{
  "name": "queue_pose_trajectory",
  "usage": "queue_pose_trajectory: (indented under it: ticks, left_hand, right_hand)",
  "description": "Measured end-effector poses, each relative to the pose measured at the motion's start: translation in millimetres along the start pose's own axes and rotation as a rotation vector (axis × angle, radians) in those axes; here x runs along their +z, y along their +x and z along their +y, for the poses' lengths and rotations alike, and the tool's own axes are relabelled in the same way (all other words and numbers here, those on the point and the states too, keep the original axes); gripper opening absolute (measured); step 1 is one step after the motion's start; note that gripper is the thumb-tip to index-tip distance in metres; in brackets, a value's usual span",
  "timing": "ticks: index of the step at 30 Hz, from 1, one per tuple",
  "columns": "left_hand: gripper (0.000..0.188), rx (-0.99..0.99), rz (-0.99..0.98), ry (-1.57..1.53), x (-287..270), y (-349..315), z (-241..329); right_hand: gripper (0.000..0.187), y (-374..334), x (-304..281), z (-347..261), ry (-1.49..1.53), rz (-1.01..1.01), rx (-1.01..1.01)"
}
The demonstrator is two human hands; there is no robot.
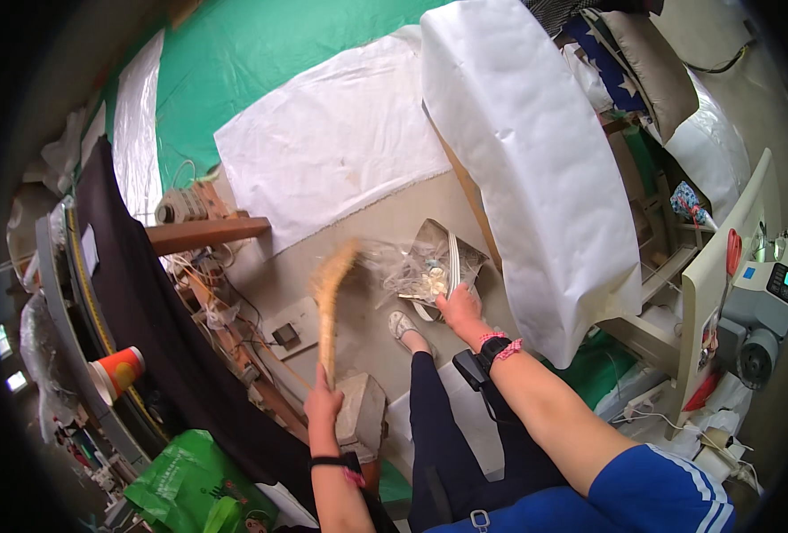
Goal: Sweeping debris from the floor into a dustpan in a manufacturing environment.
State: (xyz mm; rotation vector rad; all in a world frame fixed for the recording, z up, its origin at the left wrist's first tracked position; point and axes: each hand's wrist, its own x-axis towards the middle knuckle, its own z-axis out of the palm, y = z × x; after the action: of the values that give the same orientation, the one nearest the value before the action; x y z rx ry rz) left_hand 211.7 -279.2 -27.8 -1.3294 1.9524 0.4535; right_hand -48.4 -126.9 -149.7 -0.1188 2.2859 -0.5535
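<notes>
My left hand (324,406) is closed round the handle of a straw hand broom (327,298). The broom's bristles point away from me and look smeared by motion. In my right hand (462,311) is the near side of a grey dustpan (433,234) with a white striped edge, held just above the floor. Clear plastic film and pale scraps (431,282) lie in the dustpan, and some film trails out to its left, toward the broom.
A white-covered table (536,169) stands to the right, near a sewing machine (758,306). A dark-draped bench with an orange cup (118,373) runs along the left. Below it are a wooden beam (207,234), cables and a pedal box (294,327). White cloth (332,133) covers floor ahead.
</notes>
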Motion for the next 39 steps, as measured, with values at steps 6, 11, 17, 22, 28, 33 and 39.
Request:
queue_pose_trajectory:
  ticks: [6, 11, 17, 22, 28, 33, 39]
  left_hand:
    - [0.079, -0.068, -0.046, -0.299, 75, 9, 52]
    - [0.082, 0.183, -0.197, -0.207, 31, -49, 40]
    - [0.082, 0.213, 0.038, 0.010, -59, 32, 71]
    - [0.073, 0.205, 0.152, -0.456, -117, 178, 133]
    - [0.075, 0.046, -0.065, -0.702, -102, 243, 231]
    - [0.077, 0.434, 0.044, 0.220, -13, 134, 229]
    - [0.076, 0.432, -0.195, 0.341, -6, 3, 156]
  right_hand:
    - [0.044, -5, 16, 25, 0.001, 0.019, -0.053]
    - [0.044, -3, 6, 34, 0.060, 0.080, 0.054]
    - [0.044, -12, -2, 33, 0.169, 0.174, 0.130]
    - [0.042, -5, -4, 38, 0.219, 0.265, 0.358]
    - [0.043, 23, -14, 44, 0.332, 0.256, 0.406]
    - [0.047, 32, -27, 50, 0.302, 0.237, 0.351]
    - [0.048, 12, -36, 61, 0.317, 0.146, 0.258]
